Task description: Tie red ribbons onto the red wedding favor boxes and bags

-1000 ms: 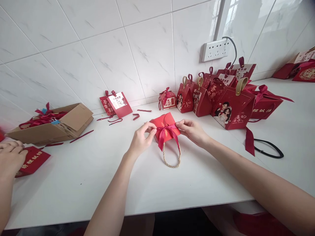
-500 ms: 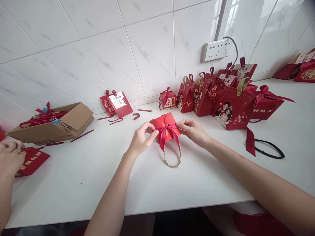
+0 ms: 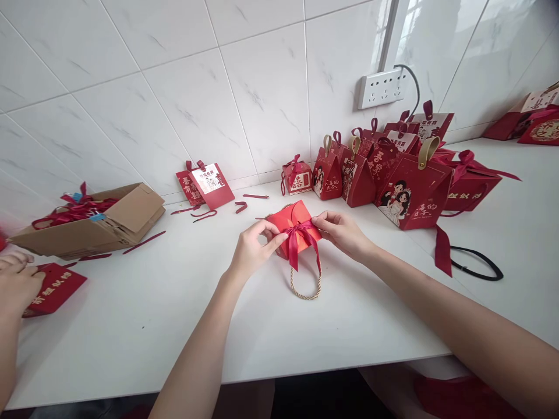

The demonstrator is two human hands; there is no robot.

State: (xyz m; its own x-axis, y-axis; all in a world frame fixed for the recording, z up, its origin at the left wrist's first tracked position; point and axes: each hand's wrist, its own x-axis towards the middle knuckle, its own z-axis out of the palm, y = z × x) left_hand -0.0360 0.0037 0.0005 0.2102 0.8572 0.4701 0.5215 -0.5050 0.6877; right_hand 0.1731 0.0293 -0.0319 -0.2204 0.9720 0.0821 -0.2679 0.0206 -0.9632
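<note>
A small bright red gift box (image 3: 289, 219) sits on the white table between my hands. Across its front is a dark red ribbon (image 3: 293, 256) tied in a bow, its tails hanging down. A twisted gold cord handle (image 3: 306, 298) loops from the box onto the tabletop toward me. My left hand (image 3: 255, 247) pinches the bow's left loop between thumb and forefinger. On the other side, my right hand (image 3: 338, 233) pinches the right loop, close to the box's edge.
Several red gift bags (image 3: 410, 192) stand at the right, below a wall socket (image 3: 382, 88). A cardboard box (image 3: 131, 215) of ribbons lies left. Beyond it, another person's hand (image 3: 20, 279) rests on a red box (image 3: 61, 285). Ribbon scraps and a black loop (image 3: 478, 262) lie about.
My left hand's fingers have shifted slightly on the bow, and its left tail hangs a little further right. The box and my right hand have hardly moved.
</note>
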